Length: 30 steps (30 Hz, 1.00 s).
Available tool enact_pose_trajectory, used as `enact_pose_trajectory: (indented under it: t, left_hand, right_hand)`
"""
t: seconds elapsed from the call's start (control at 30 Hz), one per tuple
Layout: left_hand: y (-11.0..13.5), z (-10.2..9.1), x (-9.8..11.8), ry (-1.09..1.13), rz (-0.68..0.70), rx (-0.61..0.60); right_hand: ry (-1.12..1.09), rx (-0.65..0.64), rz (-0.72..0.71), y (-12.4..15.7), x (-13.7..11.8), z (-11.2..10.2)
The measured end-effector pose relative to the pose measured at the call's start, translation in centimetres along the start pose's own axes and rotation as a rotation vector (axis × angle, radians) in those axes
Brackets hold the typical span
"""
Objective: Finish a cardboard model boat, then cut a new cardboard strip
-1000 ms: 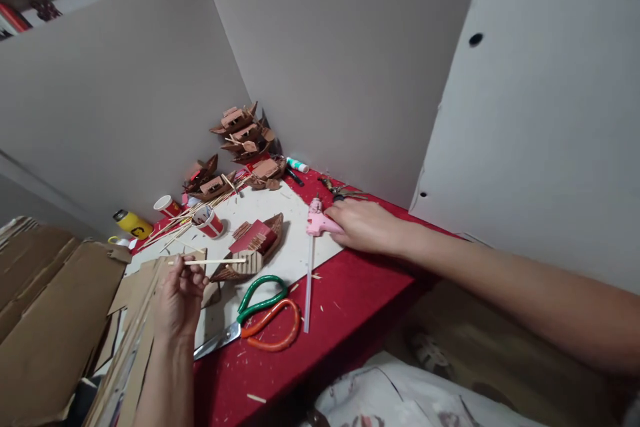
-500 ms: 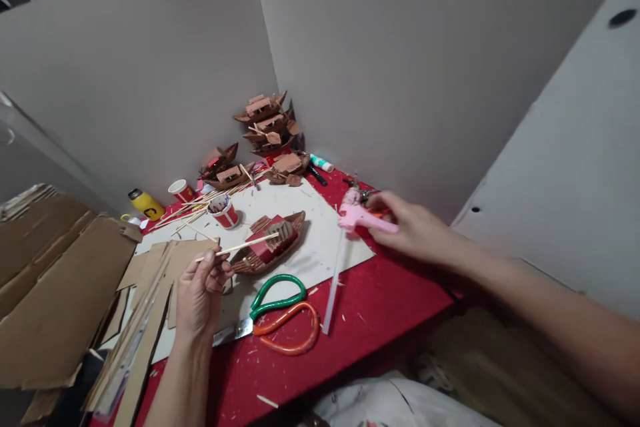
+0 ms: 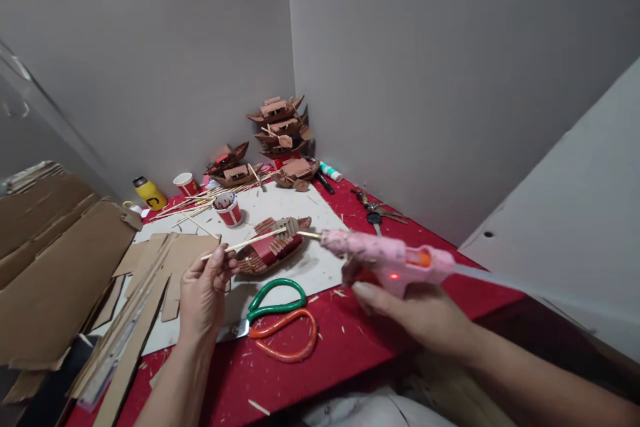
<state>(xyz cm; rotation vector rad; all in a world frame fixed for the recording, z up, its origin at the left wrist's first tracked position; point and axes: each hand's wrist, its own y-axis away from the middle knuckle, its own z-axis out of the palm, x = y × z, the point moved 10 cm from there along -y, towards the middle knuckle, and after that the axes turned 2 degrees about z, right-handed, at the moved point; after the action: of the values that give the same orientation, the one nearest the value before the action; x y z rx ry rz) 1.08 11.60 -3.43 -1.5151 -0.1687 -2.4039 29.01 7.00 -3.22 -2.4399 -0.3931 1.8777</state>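
My left hand (image 3: 205,290) pinches a thin wooden stick (image 3: 250,241) that points right, over a small brown model boat (image 3: 274,250) on a white board (image 3: 320,260). My right hand (image 3: 415,310) grips a pink glue gun (image 3: 387,259) with a red light lit and a clear glue stick trailing out behind it. The gun's metal nozzle points left and nearly touches the stick's free end, just above the boat.
Green-and-orange scissors (image 3: 280,320) lie on the red table (image 3: 350,347) in front of the boat. Cardboard sheets (image 3: 55,280) pile up at the left. Finished model boats (image 3: 277,130), red paper cups (image 3: 229,209), loose sticks, a yellow bottle (image 3: 149,193) and keys (image 3: 375,210) stand near the walls.
My right hand lifted the glue gun off the table and swung it round, nozzle toward the stick's tip. My left hand kept holding the stick over the boat.
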Motion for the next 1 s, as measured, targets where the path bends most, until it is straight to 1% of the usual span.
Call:
enact_pose_trajectory:
  t: [0.07,0.1,0.17,0.27,0.37,0.5,0.6,0.77,0.9,1.0]
  left_hand:
    - [0.1,0.1,0.0,-0.016,0.002,-0.002]
    - [0.2,0.1,-0.1,-0.021,0.001,0.000]
    - [0.2,0.1,-0.1,-0.025,0.000,-0.003]
    - [0.4,0.4,0.1,-0.026,0.011,-0.028]
    - [0.7,0.3,0.3,-0.041,0.031,-0.021]
    - [1.1,0.2,0.5,-0.061,0.063,-0.010]
    - [1.3,0.1,0.3,-0.083,0.072,-0.017]
    - [1.4,-0.2,0.2,-0.165,0.087,-0.019]
    - [1.6,-0.4,0.2,-0.214,0.105,-0.032]
    - [1.6,-0.5,0.3,-0.256,0.124,-0.031]
  right_hand:
    - [-0.061,-0.132,-0.059,-0.1,-1.5,2.5]
    - [-0.082,-0.176,-0.077,-0.2,-2.2,3.3]
    - [-0.083,-0.207,-0.117,-0.6,-3.4,4.1]
    - [-0.039,-0.173,-0.153,-1.3,-4.1,4.4]
    - [-0.011,-0.175,-0.188,-1.8,-4.2,5.4]
    - [0.027,-0.150,-0.294,-2.2,-5.0,6.7]
    - [0.054,-0.154,-0.312,-2.4,-4.9,7.4]
    - [0.064,-0.131,-0.350,-2.5,-5.0,7.5]
    - [0.118,-0.137,-0.400,-2.4,-5.2,7.9]
    - [0.148,-0.108,-0.409,-2.5,-5.0,7.7]
